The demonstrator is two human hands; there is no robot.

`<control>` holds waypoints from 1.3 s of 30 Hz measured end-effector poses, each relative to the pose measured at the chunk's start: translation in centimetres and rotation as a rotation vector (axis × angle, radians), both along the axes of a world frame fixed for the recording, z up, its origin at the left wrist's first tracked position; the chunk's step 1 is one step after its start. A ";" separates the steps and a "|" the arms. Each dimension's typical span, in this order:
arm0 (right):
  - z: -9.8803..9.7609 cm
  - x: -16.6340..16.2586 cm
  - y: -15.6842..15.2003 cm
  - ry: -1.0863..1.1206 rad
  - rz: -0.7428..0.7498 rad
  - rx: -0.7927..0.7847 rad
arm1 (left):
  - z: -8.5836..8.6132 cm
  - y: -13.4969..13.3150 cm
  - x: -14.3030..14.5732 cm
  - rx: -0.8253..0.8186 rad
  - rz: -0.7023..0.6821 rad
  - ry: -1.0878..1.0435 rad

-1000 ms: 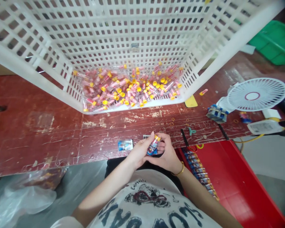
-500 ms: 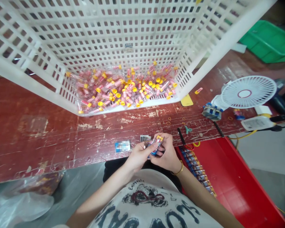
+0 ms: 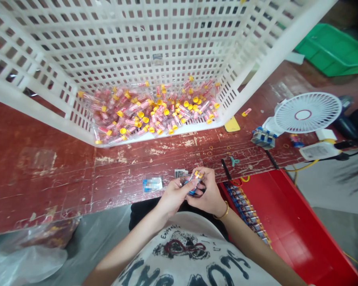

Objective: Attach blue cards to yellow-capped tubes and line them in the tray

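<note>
Close to my body, at the table's front edge, both hands grip a small clear tube with a yellow cap and blue end (image 3: 198, 175). My left hand (image 3: 176, 193) presses its thumb along the tube. My right hand (image 3: 209, 191) curls around the other side, partly covering it. Beside my left hand lies a blue and white card (image 3: 152, 184), its print blurred out. A small dark printed card (image 3: 181, 173) sits just behind the hands. Farther back, a white plastic basket (image 3: 155, 35) lies open towards me, holding many yellow-capped tubes with pink contents (image 3: 143, 107).
On the right stand a white fan (image 3: 307, 113), a bundle of blue-ended tubes (image 3: 263, 138) and a green bin (image 3: 334, 49). A red tray (image 3: 295, 230) with a row of finished-looking tubes (image 3: 250, 212) sits below right. Rubber bands and a yellow card (image 3: 232, 124) lie on the table (image 3: 62, 174).
The view has shifted slightly, so the basket and fan appear a little farther left. Both hands keep hold of the tube, nearly unmoved.
</note>
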State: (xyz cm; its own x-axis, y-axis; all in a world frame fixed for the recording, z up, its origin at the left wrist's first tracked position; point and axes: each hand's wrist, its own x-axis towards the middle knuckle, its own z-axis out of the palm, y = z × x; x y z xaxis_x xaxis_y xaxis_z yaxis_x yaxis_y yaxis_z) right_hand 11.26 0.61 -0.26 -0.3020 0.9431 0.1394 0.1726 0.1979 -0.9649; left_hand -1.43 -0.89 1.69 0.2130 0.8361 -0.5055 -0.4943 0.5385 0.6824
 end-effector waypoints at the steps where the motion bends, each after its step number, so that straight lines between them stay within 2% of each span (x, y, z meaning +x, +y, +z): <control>1: 0.1 -0.1 -0.1 0.005 -0.006 -0.010 | 0.0 0.0 0.0 0.001 0.001 0.004; 20: 0.2 0.2 -0.3 0.049 -0.010 -0.018 | -0.1 -0.2 0.2 0.005 -0.018 -0.014; 23: 0.2 0.9 0.3 0.102 0.038 -0.084 | -0.1 -0.1 0.1 0.010 -0.018 0.047; 26: 0.4 2.3 0.9 0.204 0.031 -0.235 | 0.1 -0.1 0.1 -0.015 -0.082 0.074; 31: 1.2 6.1 0.4 0.402 -0.268 -0.368 | 0.0 0.1 1.8 -0.100 -0.237 -0.045; 34: 1.1 10.7 -1.4 0.510 -0.490 -0.395 | -0.3 0.4 3.7 -0.108 -0.349 -0.062; 36: 0.4 15.3 -3.6 0.461 -0.658 -0.415 | -0.3 0.4 4.8 -0.111 -0.437 -0.058; 39: -1.7 23.1 -8.6 0.177 -0.980 -0.401 | -0.2 0.2 5.7 -0.111 -0.523 -0.067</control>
